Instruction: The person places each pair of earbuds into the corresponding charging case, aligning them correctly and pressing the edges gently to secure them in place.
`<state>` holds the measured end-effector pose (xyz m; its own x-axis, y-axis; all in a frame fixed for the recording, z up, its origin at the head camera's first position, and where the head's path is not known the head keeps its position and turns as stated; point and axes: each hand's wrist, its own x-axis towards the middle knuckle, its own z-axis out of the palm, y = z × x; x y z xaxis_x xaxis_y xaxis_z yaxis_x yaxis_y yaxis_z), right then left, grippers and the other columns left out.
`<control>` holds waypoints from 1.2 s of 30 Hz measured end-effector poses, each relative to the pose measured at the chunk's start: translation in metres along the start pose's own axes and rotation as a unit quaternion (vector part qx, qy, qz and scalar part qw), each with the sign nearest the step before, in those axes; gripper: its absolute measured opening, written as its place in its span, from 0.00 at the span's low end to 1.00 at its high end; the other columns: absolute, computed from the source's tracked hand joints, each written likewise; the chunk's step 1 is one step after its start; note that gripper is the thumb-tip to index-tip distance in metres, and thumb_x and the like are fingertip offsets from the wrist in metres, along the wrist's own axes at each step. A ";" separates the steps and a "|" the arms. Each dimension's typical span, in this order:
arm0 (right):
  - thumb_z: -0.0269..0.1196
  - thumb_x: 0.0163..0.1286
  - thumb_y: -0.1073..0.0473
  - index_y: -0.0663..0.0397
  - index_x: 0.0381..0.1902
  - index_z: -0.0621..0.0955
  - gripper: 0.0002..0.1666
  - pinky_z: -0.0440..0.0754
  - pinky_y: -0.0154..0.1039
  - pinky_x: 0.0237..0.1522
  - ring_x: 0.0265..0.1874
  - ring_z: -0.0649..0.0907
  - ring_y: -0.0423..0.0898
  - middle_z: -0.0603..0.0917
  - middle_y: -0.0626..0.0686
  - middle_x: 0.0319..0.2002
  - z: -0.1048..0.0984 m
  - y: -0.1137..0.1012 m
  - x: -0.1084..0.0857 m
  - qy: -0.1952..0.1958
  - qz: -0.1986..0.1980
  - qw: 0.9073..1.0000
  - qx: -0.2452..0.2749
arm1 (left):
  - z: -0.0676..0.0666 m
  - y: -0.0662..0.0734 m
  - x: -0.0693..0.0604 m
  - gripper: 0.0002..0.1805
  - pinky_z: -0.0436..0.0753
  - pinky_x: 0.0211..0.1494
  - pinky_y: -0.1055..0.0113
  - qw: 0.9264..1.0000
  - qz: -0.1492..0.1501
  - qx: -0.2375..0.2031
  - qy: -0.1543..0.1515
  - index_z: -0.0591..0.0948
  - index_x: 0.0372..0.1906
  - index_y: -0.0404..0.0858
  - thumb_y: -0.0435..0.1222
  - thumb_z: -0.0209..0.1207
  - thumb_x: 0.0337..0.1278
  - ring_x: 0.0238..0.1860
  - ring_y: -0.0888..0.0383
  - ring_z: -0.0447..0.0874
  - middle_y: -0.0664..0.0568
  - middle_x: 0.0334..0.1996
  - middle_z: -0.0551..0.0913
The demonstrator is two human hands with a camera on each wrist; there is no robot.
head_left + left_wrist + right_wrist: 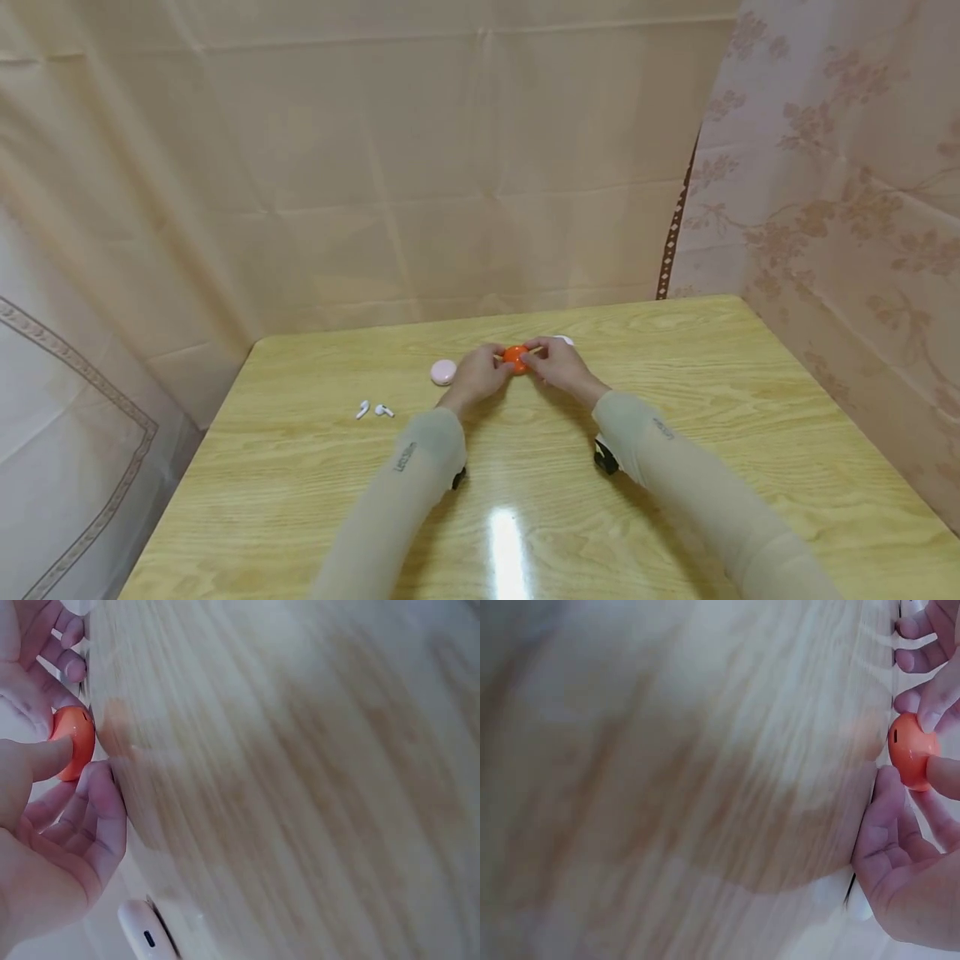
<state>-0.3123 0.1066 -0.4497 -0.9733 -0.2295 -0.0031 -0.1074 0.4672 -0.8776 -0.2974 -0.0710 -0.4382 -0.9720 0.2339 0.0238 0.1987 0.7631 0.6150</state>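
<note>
The orange case (pixel 516 359) is a little right of the head frame's middle, pinched between the left hand (pixel 478 373) on its left and the right hand (pixel 561 367) on its right; each grip is narrow, thumb against fingers. Whether its underside touches the table (pixel 300 500), I cannot tell.

The case looks smooth and glossy, so uneven pressure from the two thumbs could make it slip or spin out of the fingertips. A careless outward sweep of the left hand could knock the pink case (pixel 443 372) just beside it; the right hand could nudge the white object (pixel 565 340) partly hidden behind it.

Count: one orange case, one pink case, one white object, and two earbuds (pixel 381 410) left of centre, apart from each other. Two hands, one table.
</note>
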 end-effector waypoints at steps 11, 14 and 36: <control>0.59 0.78 0.59 0.67 0.58 0.81 0.19 0.75 0.31 0.19 0.17 0.75 0.39 0.78 0.49 0.20 -0.012 0.004 0.012 -0.017 0.016 0.999 -0.036 | -0.003 0.023 0.007 0.15 0.68 0.33 0.65 0.999 -0.013 0.035 -0.005 0.83 0.33 0.37 0.43 0.59 0.73 0.26 0.55 0.70 0.53 0.22 0.73; 0.59 0.78 0.58 0.67 0.57 0.82 0.19 0.75 0.30 0.19 0.16 0.74 0.38 0.77 0.48 0.18 -0.012 0.004 0.014 -0.027 0.023 0.998 -0.042 | -0.006 0.027 0.008 0.13 0.72 0.35 0.64 0.998 -0.025 0.048 -0.008 0.85 0.35 0.35 0.40 0.59 0.73 0.29 0.53 0.73 0.50 0.25 0.78; 0.59 0.77 0.60 0.62 0.52 0.74 0.12 0.81 0.37 0.19 0.16 0.78 0.43 0.80 0.54 0.28 -0.007 -0.007 0.011 -0.042 0.071 0.996 -0.032 | -0.003 0.027 0.012 0.18 0.77 0.61 0.54 0.995 -0.083 0.057 -0.017 0.82 0.60 0.37 0.39 0.59 0.72 0.56 0.47 0.81 0.47 0.58 0.83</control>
<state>-0.3236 0.1070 -0.4404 -0.9596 -0.2269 -0.1666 0.0140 0.5526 -0.8333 -0.3036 -0.0496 -0.4186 -0.9880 0.1176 -0.0998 0.0499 0.8558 0.5150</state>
